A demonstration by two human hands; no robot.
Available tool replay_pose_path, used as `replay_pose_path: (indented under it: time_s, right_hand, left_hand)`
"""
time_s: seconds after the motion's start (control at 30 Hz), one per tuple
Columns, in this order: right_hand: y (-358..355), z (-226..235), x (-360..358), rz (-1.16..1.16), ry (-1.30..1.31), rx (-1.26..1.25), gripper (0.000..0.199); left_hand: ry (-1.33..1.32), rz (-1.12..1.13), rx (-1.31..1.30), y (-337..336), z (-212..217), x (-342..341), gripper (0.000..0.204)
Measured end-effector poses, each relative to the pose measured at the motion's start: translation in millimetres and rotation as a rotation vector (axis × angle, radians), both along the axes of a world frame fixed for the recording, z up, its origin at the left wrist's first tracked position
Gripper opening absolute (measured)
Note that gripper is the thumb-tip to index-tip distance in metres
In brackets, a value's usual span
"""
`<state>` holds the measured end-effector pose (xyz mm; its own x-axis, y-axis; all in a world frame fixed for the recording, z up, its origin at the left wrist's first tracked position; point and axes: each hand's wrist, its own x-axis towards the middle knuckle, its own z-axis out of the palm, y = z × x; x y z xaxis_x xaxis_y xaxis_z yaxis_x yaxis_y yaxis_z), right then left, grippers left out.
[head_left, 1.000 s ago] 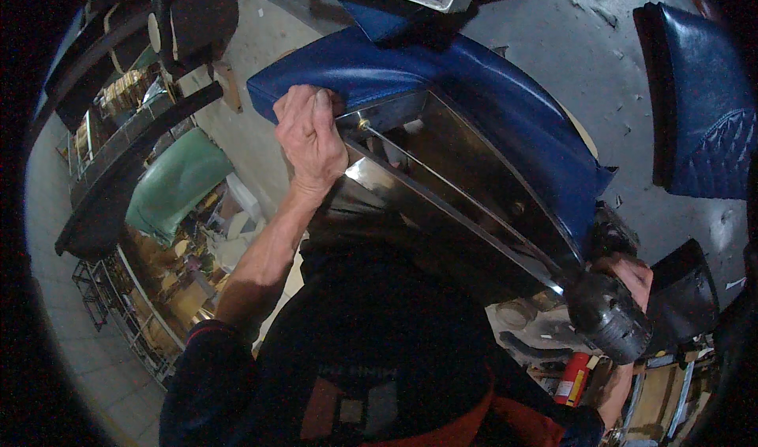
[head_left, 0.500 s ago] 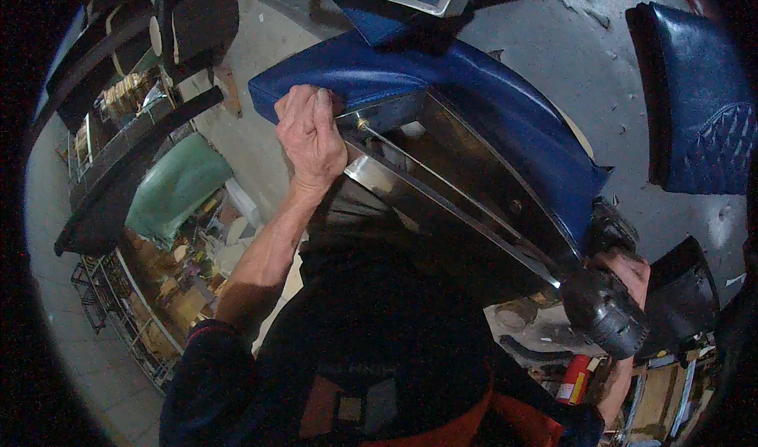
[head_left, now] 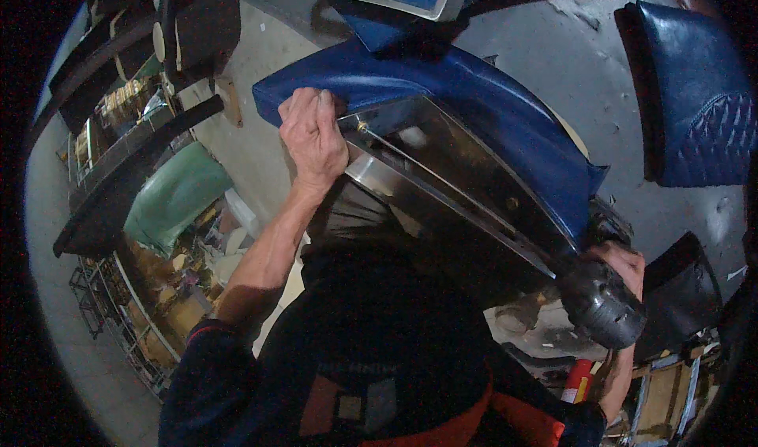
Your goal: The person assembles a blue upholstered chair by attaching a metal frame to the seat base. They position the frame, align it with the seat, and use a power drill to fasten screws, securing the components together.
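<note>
My left hand (head_left: 314, 140) is closed round the upper-left corner of a blue upholstered panel (head_left: 489, 92), where its padded cover meets a bare metal frame (head_left: 379, 174). At the lower right my right hand (head_left: 622, 265) grips a black cordless drill (head_left: 600, 309); the drill's body hides part of its fingers. From the drill's front a long thin metal rod (head_left: 442, 185) runs along the inside of the frame. Its far end meets a small brass-coloured fitting (head_left: 362, 127) near my left hand. Where the rod joins the drill is too dark to make out.
Another blue padded piece with a metal edge (head_left: 450, 1) lies beyond the panel. A quilted blue cushion (head_left: 699, 99) is at the far right, a black piece (head_left: 683, 289) below it. Cluttered racks with a green sheet (head_left: 178, 194) stand left. A red canister (head_left: 579, 380) is near my right forearm.
The drill and my right hand have shifted very slightly, and the view has moved a little. My left hand keeps its hold on the panel's corner.
</note>
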<state>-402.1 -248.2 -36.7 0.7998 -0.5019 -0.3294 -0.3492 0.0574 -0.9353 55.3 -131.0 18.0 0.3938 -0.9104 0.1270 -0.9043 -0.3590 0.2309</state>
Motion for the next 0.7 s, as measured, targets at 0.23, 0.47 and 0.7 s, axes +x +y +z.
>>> replay_pose_path:
  time_s: [0.23,0.47,0.7]
  right_hand:
    - [-5,6,12,-0.027,-0.103,-0.091,0.026]
    - [-5,2,8,-0.075,-0.175,-0.083,0.031]
    - [7,-14,-3,-0.172,-0.001,0.372,0.030]
  left_hand:
    - [0.003,-0.026,-0.041,-3,1,-3,0.029]
    - [0.001,-0.013,-0.021,-2,1,0,0.031]
    - [0.006,-0.012,-0.031,-2,0,-1,0.031]
